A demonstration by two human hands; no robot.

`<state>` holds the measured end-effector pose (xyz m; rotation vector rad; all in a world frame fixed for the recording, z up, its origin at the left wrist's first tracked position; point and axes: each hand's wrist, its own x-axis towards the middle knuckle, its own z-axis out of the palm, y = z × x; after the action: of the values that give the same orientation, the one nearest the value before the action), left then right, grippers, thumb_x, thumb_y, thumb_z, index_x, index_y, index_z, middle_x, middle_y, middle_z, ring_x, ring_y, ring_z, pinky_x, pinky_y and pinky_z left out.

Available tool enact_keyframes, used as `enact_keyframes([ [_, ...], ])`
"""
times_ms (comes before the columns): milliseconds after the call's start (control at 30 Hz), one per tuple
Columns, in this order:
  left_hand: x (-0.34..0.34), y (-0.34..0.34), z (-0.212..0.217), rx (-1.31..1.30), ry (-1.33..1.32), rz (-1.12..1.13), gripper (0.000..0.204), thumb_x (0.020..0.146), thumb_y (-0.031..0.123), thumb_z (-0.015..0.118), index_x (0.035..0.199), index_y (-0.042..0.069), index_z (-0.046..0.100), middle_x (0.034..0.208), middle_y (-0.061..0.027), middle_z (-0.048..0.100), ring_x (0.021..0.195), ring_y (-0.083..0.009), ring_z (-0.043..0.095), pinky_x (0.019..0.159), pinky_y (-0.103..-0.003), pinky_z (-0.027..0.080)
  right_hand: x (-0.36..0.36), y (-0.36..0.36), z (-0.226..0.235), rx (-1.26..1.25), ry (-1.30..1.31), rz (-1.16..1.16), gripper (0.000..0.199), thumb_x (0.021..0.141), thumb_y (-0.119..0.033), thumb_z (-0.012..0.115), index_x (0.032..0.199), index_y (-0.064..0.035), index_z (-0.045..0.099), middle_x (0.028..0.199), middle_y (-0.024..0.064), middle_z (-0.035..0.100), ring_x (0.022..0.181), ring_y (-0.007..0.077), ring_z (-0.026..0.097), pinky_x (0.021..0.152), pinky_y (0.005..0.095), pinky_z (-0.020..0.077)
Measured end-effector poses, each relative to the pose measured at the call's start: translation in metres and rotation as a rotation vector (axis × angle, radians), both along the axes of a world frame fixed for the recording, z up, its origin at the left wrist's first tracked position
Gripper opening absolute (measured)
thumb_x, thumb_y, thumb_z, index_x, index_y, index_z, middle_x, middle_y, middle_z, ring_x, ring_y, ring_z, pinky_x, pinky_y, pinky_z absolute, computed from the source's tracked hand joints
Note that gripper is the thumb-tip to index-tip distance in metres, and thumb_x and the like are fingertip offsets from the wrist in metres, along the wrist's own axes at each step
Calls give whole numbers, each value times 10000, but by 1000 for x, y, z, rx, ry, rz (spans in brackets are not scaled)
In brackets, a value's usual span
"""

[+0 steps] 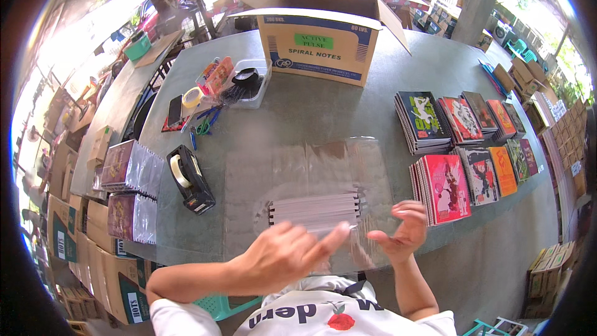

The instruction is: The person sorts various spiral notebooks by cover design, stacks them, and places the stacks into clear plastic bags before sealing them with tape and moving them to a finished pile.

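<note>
A stack of spiral notebooks (314,211), seen by its white page edges and black coils, lies on a clear plastic sheet (249,165) spread at the table's near edge. Over its near side is my left hand (289,250), somewhat blurred, its index finger stretched to the right and nothing visible in it. To the right of the stack my right hand (403,230) is raised above the sheet's corner, thumb apart from its bent fingers. I see nothing held there. A black tape dispenser (191,179) with a roll of tape stands left of the sheet.
Several stacks of colourful notebooks (443,188) stand at the right. Plastic-wrapped notebook bundles (132,219) sit at the left edge. An open cardboard box (317,50) is at the back, beside a clear plastic tub (258,96), a phone (175,111) and green-handled scissors (203,127).
</note>
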<state>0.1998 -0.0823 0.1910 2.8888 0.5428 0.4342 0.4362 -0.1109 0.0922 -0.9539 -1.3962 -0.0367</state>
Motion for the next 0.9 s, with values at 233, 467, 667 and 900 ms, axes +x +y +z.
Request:
enact_keyframes([
  [233,-27,2,40,99,208,-122,521,715,157,615,1223,215,517,1169,-60,489,1118,-219,434,994,-437,330,-14,9,-2,-210,-684,138,393,664,-133,708,1041,-85,607,1105,24,583,1034,211,543,863,339,437],
  [467,4,74,17,-33,95,47,62,644,164,687,688,158,644,1300,-53,397,1277,-270,240,1083,-480,147,-23,10,-7,-325,-822,248,436,739,-89,589,1174,-87,560,1251,46,517,1205,199,458,1008,364,370],
  [667,34,81,-15,146,153,-145,20,650,160,658,648,140,659,1246,-63,431,1259,-273,280,1069,-499,172,-27,6,-13,-295,-778,226,399,748,-126,571,1145,-172,580,1253,57,514,1201,211,466,1008,369,368],
  [900,25,81,89,43,175,98,152,675,183,657,738,45,651,915,-120,581,991,-288,535,921,-455,382,-40,-1,-10,-229,-773,-13,389,673,-186,659,1059,-221,620,1029,-12,492,972,190,440,867,385,338],
])
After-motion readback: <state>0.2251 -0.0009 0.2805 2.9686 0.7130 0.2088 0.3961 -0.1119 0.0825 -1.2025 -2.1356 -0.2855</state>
